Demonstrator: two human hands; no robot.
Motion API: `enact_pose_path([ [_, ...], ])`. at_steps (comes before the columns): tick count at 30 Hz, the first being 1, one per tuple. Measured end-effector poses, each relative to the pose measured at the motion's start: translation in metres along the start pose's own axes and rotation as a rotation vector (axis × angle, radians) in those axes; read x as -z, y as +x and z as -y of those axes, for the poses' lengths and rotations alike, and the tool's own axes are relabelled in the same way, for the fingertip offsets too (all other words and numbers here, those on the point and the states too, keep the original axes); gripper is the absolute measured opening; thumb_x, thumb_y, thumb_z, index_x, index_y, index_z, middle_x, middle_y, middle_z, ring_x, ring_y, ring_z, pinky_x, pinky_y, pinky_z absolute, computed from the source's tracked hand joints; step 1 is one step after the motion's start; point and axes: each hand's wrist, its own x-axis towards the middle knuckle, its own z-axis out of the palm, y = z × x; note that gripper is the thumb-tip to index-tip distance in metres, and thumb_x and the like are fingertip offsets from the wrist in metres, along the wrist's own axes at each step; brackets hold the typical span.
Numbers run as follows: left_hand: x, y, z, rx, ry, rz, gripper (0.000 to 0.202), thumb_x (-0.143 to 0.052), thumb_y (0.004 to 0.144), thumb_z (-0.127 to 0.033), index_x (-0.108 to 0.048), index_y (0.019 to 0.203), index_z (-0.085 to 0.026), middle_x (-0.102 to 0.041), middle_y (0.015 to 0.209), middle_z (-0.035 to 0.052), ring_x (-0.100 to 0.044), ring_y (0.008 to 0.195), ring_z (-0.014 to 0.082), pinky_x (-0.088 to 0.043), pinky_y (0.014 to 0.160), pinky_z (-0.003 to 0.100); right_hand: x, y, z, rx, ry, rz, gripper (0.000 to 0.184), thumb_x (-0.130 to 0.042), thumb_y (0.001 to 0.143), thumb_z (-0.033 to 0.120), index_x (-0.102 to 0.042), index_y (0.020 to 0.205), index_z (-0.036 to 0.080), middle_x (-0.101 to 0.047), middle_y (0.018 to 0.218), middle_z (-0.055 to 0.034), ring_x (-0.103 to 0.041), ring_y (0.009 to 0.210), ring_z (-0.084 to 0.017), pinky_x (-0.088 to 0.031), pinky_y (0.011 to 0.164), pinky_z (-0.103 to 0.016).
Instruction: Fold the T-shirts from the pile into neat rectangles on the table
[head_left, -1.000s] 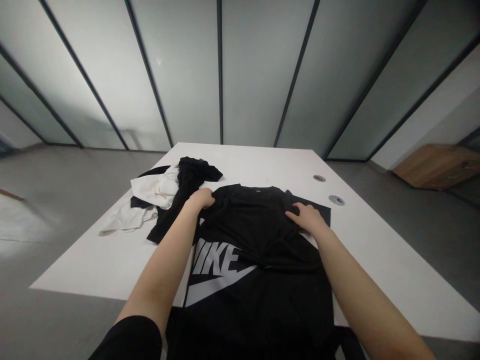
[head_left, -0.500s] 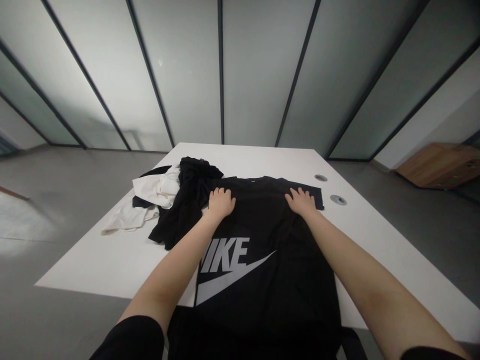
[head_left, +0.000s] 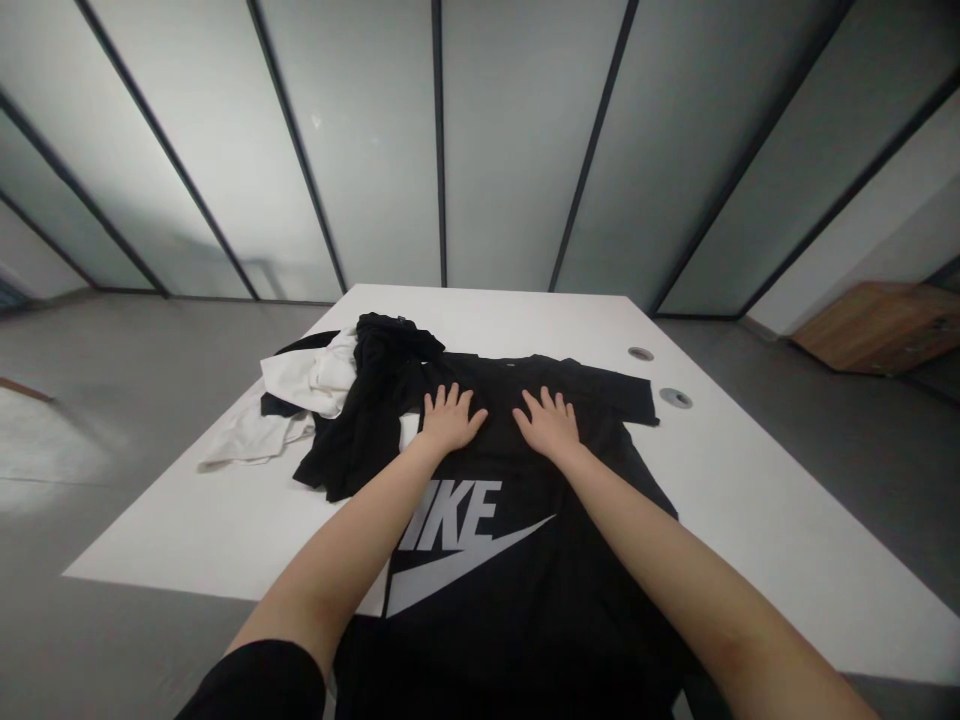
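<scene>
A black T-shirt [head_left: 517, 570] with a large grey NIKE print lies spread on the white table, collar at the far side. Its lower part hangs over the near edge toward me. My left hand [head_left: 451, 420] rests flat on the upper left chest of the shirt, fingers apart. On the upper middle of the chest lies my right hand [head_left: 549, 422], palm down with fingers spread. Neither hand grips the cloth. The shirt's right sleeve [head_left: 637, 398] is laid out sideways; its left sleeve runs up against the clothes pile and is partly hidden.
A heap of black clothes [head_left: 367, 400] and white clothes [head_left: 311, 375] sits on the table's left side. Two round cable holes, one nearer [head_left: 676, 398] and one farther [head_left: 640, 354], are set in the white table [head_left: 750, 520]. Frosted glass panels stand behind; a wooden cabinet [head_left: 877, 328] is at right.
My right hand has slid inward across the shirt, away from the right sleeve. My left hand has moved slightly right and down, its fingers more spread. The right sleeve now lies farther out.
</scene>
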Motion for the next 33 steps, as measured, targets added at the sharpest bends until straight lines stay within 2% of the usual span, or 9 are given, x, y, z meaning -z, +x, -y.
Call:
enact_pose_path([
  [4,0.005,0.007,0.019,0.238,0.010,-0.038,0.075,-0.029,0.109,-0.061,-0.046,0.165,-0.014,-0.036,0.175,0.0198,-0.030,0.161,0.0452,-0.026,0.130,0.061,0.005,-0.004,-0.031,-0.075,0.014,-0.020,0.071,-0.025,0.111,0.062,-0.037,0.172,0.027,-0.029,0.179,-0.0136,-0.026,0.163,-0.042,-0.020,0.130,-0.057],
  [12,0.004,0.008,0.025,0.293,0.056,-0.035,0.083,-0.034,0.104,-0.065,-0.041,0.168,-0.012,-0.033,0.175,0.0247,-0.027,0.162,0.0480,-0.023,0.129,0.065,0.016,-0.006,-0.092,-0.319,-0.005,-0.058,0.074,-0.025,0.110,0.059,-0.038,0.171,0.018,-0.031,0.176,-0.0218,-0.030,0.161,-0.044,-0.024,0.129,-0.057],
  [15,0.004,0.010,0.028,0.308,0.062,-0.043,0.082,-0.034,0.103,-0.066,-0.045,0.166,-0.014,-0.037,0.173,0.0241,-0.028,0.161,0.0486,-0.024,0.128,0.064,0.018,-0.005,-0.094,-0.335,-0.001,-0.043,0.077,-0.026,0.109,0.061,-0.035,0.172,0.019,-0.028,0.177,-0.0222,-0.027,0.162,-0.046,-0.022,0.128,-0.062],
  [21,0.012,0.015,0.046,0.374,0.098,-0.133,0.076,-0.036,0.104,-0.059,-0.055,0.157,-0.007,-0.044,0.167,0.0280,-0.041,0.153,0.0480,-0.038,0.118,0.058,0.018,-0.009,-0.081,-0.371,0.060,0.018,0.091,-0.027,0.098,0.084,-0.033,0.173,0.033,-0.013,0.181,-0.0195,-0.010,0.161,-0.060,-0.011,0.114,-0.090],
  [25,0.022,0.012,0.050,0.416,0.114,-0.213,0.068,-0.039,0.105,-0.055,-0.065,0.144,-0.006,-0.056,0.157,0.0291,-0.051,0.140,0.0474,-0.043,0.110,0.059,0.024,-0.007,-0.082,-0.413,0.091,0.060,0.102,-0.026,0.090,0.094,-0.030,0.173,0.034,-0.011,0.182,-0.0204,-0.008,0.158,-0.065,-0.011,0.107,-0.096],
  [27,0.025,0.009,0.045,0.363,0.117,-0.267,0.064,-0.039,0.106,-0.053,-0.069,0.140,-0.008,-0.060,0.153,0.0265,-0.048,0.144,0.0455,-0.041,0.114,0.057,0.032,-0.002,-0.084,-0.447,0.067,0.114,0.111,-0.033,0.084,0.099,-0.033,0.172,0.032,-0.017,0.180,-0.0225,-0.011,0.157,-0.067,-0.011,0.107,-0.096],
  [29,0.025,0.008,0.037,0.234,0.113,-0.318,0.060,-0.038,0.107,-0.052,-0.069,0.141,-0.013,-0.058,0.158,0.0211,-0.040,0.153,0.0420,-0.033,0.123,0.056,0.040,0.004,-0.084,-0.435,-0.011,0.156,0.119,-0.046,0.077,0.101,-0.042,0.168,0.025,-0.025,0.176,-0.0260,-0.013,0.156,-0.068,-0.007,0.111,-0.093],
  [31,0.020,0.008,0.028,0.066,0.093,-0.315,0.059,-0.037,0.108,-0.051,-0.066,0.147,-0.018,-0.054,0.164,0.0146,-0.032,0.160,0.0366,-0.024,0.130,0.053,0.044,0.009,-0.081,-0.330,-0.086,0.118,0.113,-0.051,0.079,0.098,-0.053,0.160,0.020,-0.030,0.174,-0.0264,-0.013,0.158,-0.064,-0.006,0.118,-0.087],
  [33,0.014,0.009,0.023,-0.068,0.057,-0.237,0.060,-0.039,0.108,-0.053,-0.062,0.152,-0.020,-0.052,0.166,0.0112,-0.033,0.161,0.0328,-0.021,0.133,0.048,0.042,0.012,-0.078,-0.206,-0.089,0.009,0.097,-0.042,0.091,0.090,-0.058,0.155,0.020,-0.031,0.174,-0.0231,-0.016,0.160,-0.058,-0.009,0.122,-0.080],
])
